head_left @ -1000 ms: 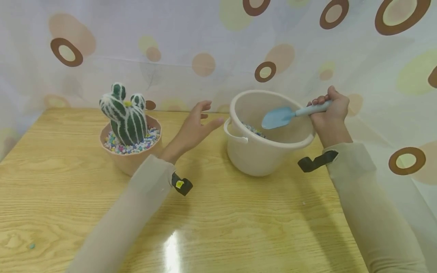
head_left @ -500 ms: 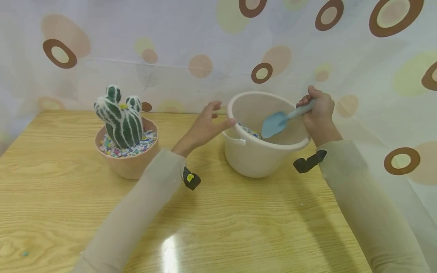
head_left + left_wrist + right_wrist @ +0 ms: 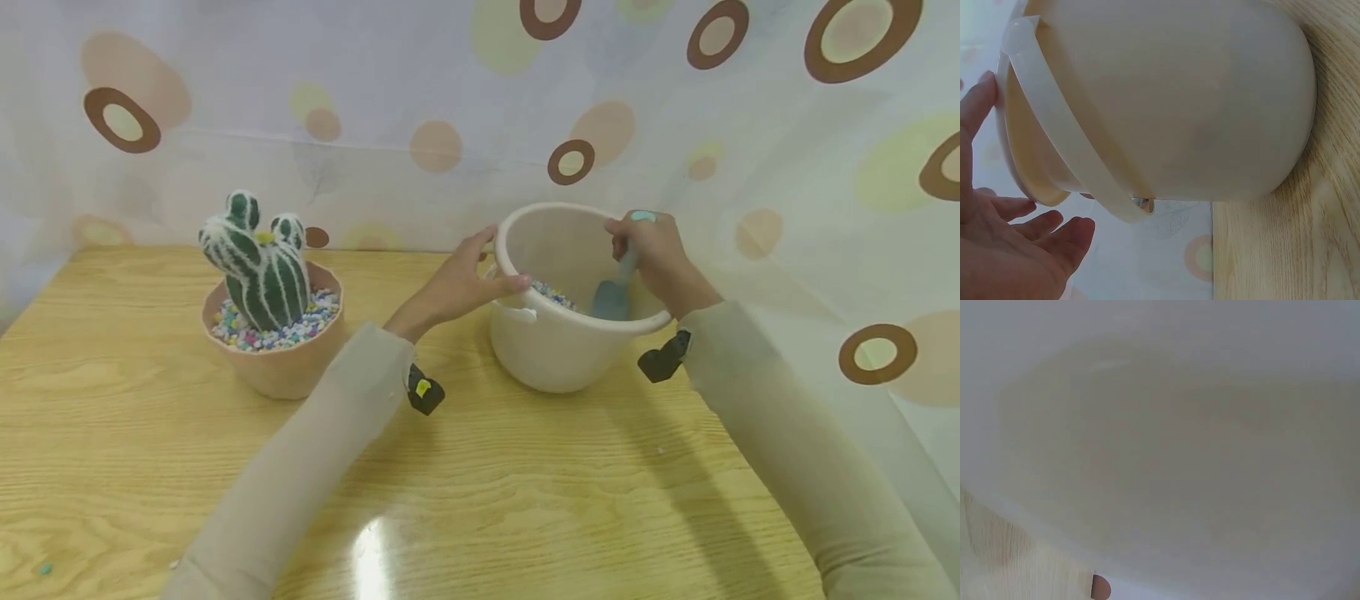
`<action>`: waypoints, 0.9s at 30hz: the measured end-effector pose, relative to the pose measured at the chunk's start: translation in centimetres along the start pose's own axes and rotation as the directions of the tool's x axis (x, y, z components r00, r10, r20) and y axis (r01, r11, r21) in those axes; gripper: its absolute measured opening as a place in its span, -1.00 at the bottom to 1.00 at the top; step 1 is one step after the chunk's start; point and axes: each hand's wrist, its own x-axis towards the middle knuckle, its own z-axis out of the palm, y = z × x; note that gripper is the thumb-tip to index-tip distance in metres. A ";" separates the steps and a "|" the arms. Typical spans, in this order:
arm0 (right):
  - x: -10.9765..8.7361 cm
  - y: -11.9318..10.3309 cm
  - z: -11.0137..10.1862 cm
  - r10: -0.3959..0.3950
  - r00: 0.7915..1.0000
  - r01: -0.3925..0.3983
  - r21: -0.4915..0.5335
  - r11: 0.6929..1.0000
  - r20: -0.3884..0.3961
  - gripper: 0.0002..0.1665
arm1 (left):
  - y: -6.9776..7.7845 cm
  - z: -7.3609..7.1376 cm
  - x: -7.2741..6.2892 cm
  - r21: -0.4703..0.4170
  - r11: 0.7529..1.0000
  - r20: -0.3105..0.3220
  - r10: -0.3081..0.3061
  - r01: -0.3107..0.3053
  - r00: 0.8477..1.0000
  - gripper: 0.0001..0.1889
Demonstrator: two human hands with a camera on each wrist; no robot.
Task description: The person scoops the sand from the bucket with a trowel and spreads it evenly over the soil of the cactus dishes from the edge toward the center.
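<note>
In the head view, a cream bucket stands on the table with small coloured pebbles in it. My right hand grips the handle of a light-blue hand trowel, its blade pointing down inside the bucket. My left hand is at the bucket's left rim, thumb on the edge and fingers loosely extended. The left wrist view has that thumb against the rim, other fingertips beside it, and the bucket's handle hanging along the wall. The blurred bucket wall fills most of the right wrist view.
Left of the bucket, a terracotta-coloured pot holds a toy-like cactus in coloured pebbles. A single green pebble lies at the table's front left. Behind the table hangs a patterned curtain.
My right hand has moved left over the bucket, turning the trowel from nearly level to blade-down inside. My left hand has moved right, from beside the bucket onto its rim.
</note>
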 end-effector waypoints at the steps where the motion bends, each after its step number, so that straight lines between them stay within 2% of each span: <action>1: 0.0 0.1 0.1 0.001 1.000 0.000 -0.032 0.999 0.031 -0.41 | 0.0 0.0 0.0 0.003 1.000 0.004 0.002 -0.002 1.000 -0.13; 3: 0.0 0.2 0.3 0.007 0.995 -0.001 -0.064 0.998 0.095 -0.43 | 0.0 0.0 -0.1 0.013 1.000 0.011 0.009 -0.009 1.000 -0.14; 6: -0.2 0.1 0.5 0.015 0.986 -0.008 -0.045 0.999 0.167 -0.46 | 0.1 -0.2 -0.3 0.028 1.000 0.015 0.008 -0.008 1.000 -0.13; 10: -0.7 -0.4 0.8 0.057 0.969 -0.074 0.063 0.995 0.240 -0.47 | 0.2 -0.4 -0.4 0.050 0.999 0.013 0.006 -0.007 1.000 -0.13; 12: -1.0 -0.8 1.1 0.080 0.962 -0.124 0.155 0.980 0.263 -0.52 | 0.2 -0.5 -0.4 0.064 0.998 0.016 0.000 -0.001 1.000 -0.12; 15: -1.5 -1.3 1.7 0.116 0.956 -0.193 0.280 0.941 0.269 -0.63 | 0.2 -0.6 -0.4 0.080 0.997 0.022 -0.006 0.004 1.000 -0.11; 17: -1.7 -1.6 1.9 0.137 0.960 -0.217 0.341 0.914 0.245 -0.65 | 0.2 -0.6 -0.4 0.081 0.997 0.026 0.002 -0.005 1.000 -0.12; 20: -1.9 -1.8 1.7 0.138 0.973 -0.199 0.370 0.908 0.184 -0.61 | 0.2 -0.5 -0.3 0.072 0.997 0.035 0.030 -0.033 0.999 -0.13; 23: -2.0 -1.6 1.4 0.088 0.987 -0.129 0.333 0.934 0.136 -0.53 | 0.1 -0.2 -0.2 0.059 0.995 0.045 0.072 -0.074 0.996 -0.17; 25: -1.8 -1.4 1.3 0.039 0.994 -0.061 0.224 0.973 0.102 -0.49 | 0.1 -0.1 -0.2 0.055 0.994 0.051 0.087 -0.090 0.995 -0.18; 27: -1.7 -0.9 1.4 0.002 0.995 -0.010 0.082 0.997 0.097 -0.46 | 0.1 -0.1 -0.2 0.059 0.994 0.053 0.086 -0.089 0.995 -0.18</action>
